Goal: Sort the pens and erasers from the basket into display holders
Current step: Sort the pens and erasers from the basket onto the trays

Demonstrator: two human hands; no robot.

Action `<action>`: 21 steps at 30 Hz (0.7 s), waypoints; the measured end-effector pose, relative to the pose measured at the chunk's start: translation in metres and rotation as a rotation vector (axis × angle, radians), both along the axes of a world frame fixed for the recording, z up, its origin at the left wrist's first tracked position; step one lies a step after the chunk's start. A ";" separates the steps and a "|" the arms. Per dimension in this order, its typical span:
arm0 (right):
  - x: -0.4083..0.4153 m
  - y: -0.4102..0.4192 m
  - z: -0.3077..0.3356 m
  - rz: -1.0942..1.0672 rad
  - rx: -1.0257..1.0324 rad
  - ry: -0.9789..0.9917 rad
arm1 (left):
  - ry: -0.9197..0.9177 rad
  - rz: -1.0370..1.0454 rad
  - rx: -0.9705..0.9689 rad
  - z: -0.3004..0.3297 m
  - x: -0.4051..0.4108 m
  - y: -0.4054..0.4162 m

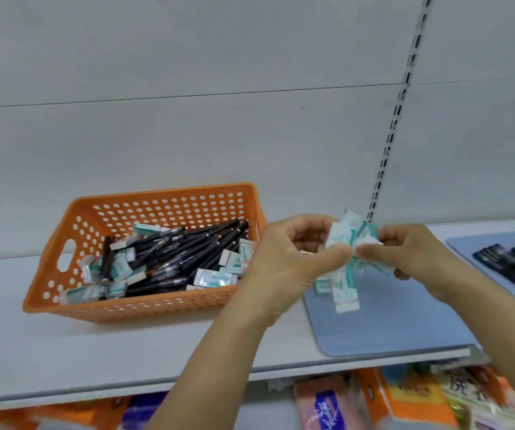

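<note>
On the smooth grey shelf (pixel 63 352) I see a perforated orange plastic basket (pixel 144 305) with black pens (pixel 172 259). Beside it, above a blue mat (pixel 389 321), my left hand (pixel 293 262) and right hand (pixel 414 256) pinch wrapped erasers (pixel 350 240) with curled fingers.

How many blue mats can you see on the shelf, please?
2: one blue mat lies under the hands with erasers on it; a second mat at the right edge holds pens. More may lie out of frame.
</note>
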State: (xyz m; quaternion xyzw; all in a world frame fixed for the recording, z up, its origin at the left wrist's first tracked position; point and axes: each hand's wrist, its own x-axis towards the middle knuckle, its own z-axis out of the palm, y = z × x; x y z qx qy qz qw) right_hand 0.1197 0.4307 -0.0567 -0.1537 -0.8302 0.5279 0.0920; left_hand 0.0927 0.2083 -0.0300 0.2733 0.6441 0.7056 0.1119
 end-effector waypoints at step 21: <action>0.033 -0.029 -0.057 0.000 0.901 -0.007 | -0.336 0.304 0.124 -0.066 -0.022 0.061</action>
